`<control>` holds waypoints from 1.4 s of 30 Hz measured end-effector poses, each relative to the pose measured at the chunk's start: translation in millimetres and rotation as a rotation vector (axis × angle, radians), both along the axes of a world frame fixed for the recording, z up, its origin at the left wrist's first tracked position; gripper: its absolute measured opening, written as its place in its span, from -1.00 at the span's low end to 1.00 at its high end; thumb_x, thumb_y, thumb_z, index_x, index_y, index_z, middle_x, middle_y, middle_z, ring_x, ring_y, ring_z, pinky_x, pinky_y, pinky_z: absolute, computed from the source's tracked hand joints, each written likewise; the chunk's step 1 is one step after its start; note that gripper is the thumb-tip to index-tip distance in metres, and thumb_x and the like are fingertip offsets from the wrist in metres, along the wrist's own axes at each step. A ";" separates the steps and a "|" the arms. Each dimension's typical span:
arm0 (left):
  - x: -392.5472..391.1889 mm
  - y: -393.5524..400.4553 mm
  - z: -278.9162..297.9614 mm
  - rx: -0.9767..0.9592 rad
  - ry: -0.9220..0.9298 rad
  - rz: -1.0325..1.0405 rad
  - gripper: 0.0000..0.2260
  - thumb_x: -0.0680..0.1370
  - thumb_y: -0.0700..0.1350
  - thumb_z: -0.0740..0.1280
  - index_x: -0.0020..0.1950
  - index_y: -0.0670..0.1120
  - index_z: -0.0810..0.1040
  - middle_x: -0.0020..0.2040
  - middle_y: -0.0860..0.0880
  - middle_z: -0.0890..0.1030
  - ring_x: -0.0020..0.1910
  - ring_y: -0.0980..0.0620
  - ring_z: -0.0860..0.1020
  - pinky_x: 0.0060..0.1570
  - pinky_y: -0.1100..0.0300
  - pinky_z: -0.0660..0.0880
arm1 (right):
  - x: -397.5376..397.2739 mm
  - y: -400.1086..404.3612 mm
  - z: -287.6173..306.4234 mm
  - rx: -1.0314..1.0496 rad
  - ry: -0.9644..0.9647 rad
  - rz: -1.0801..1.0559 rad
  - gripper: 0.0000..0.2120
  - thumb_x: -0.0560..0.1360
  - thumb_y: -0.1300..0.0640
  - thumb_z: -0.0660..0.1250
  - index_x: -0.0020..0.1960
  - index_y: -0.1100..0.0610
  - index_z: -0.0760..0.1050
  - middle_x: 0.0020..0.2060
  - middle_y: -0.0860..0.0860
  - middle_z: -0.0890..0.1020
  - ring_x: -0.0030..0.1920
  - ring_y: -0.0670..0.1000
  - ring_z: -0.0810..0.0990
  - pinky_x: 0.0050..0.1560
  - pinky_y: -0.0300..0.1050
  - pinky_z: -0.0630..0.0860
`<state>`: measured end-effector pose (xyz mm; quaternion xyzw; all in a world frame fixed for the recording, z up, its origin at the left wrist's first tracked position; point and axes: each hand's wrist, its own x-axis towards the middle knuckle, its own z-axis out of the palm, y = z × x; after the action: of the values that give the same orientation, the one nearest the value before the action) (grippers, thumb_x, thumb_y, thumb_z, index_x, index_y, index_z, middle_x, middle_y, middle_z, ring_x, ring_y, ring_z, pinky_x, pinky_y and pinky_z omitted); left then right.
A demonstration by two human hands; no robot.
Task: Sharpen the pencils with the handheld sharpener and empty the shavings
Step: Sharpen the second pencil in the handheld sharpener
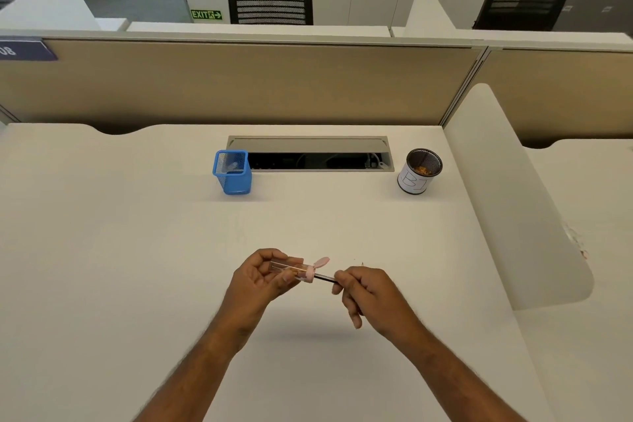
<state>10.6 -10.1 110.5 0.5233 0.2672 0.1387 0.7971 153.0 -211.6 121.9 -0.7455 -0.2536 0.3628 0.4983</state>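
Note:
My left hand grips a clear handheld sharpener with a pink cap whose lid stands flipped up; some shavings show inside its clear body. A dark pencil is pushed into the pink end, and my right hand holds the pencil's other end, most of which is hidden in the fingers. Both hands hover above the white desk near its front middle. A black mesh cup with a white label stands at the back right with orange shavings inside.
A blue mesh pencil holder stands at the back centre-left, beside an open cable tray in the desk. A beige partition runs behind the desk, and a white divider borders its right side.

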 end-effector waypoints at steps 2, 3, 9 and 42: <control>-1.2 -0.8 0.2 0.002 0.010 0.019 -0.73 0.52 -0.09 0.64 0.17 0.01 0.69 0.24 -0.20 0.80 0.25 -0.19 0.78 0.17 0.13 0.72 | 2.6 -0.7 1.6 0.019 0.036 0.014 -0.68 0.73 -0.07 0.22 -0.06 -0.01 0.66 -0.43 0.01 0.64 -0.51 0.00 0.55 -0.32 -0.28 0.44; -1.6 -1.3 -0.2 -0.002 0.010 0.028 -0.72 0.51 -0.09 0.64 0.17 0.02 0.69 0.23 -0.20 0.80 0.24 -0.18 0.79 0.16 0.15 0.72 | 3.1 -1.2 3.2 0.036 0.034 0.012 -0.71 0.73 -0.07 0.22 -0.02 -0.04 0.67 -0.37 0.02 0.68 -0.47 0.00 0.59 -0.34 -0.31 0.43; -0.2 -2.5 -0.9 -0.006 0.007 0.065 -0.75 0.54 -0.12 0.64 0.16 0.02 0.69 0.23 -0.20 0.81 0.24 -0.17 0.79 0.14 0.17 0.72 | 2.5 -4.6 6.1 -0.001 -0.243 0.039 -0.82 0.59 -0.10 0.43 0.17 -0.27 0.54 -0.02 -0.19 0.68 -0.10 -0.05 0.70 -0.10 -0.14 0.60; 8.6 2.7 6.2 -0.007 -0.038 -0.033 -0.76 0.55 -0.12 0.64 0.17 0.01 0.69 0.25 -0.23 0.79 0.24 -0.19 0.79 0.19 0.09 0.72 | 2.2 3.1 -0.1 0.035 0.084 -0.032 -0.65 0.65 -0.15 0.22 -0.12 0.00 0.65 -0.47 -0.05 0.52 -0.55 -0.03 0.46 -0.32 -0.20 0.45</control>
<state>19.2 -7.4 116.7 0.5221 0.2437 0.1345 0.8062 155.2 -208.5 121.8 -0.7247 -0.2268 0.3814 0.5271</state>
